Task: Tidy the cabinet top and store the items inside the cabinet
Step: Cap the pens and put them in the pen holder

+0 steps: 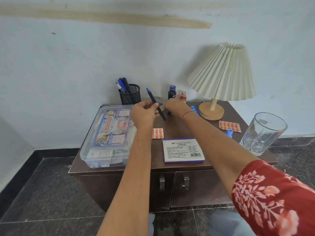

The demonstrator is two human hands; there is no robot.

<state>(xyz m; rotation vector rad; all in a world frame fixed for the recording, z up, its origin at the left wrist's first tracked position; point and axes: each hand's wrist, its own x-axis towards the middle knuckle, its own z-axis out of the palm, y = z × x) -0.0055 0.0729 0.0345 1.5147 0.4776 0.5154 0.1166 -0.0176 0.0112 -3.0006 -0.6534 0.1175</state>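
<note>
On the brown cabinet top (175, 126), my left hand (144, 115) grips a dark pen with a blue end (154, 100), held tilted above the surface. My right hand (173, 105) is curled downward just right of it, over a small dark thing (169, 113) that I cannot identify. A tape roll (161, 101) sits behind both hands. A black mesh pen holder (130, 96) with several pens stands at the back left. A clear first aid box (107, 138) fills the left side. The cabinet doors (196, 188) below are closed.
A Faber-Castell stamp pad box (183, 150) lies at the front. Orange pill strips (157, 133) (230, 126), a blue cap (229, 133), a blue item (195, 110), an ink bottle (172, 92) and a small orange bottle (182, 96) are scattered. A lamp (221, 74) and a glass (263, 133) stand at the right.
</note>
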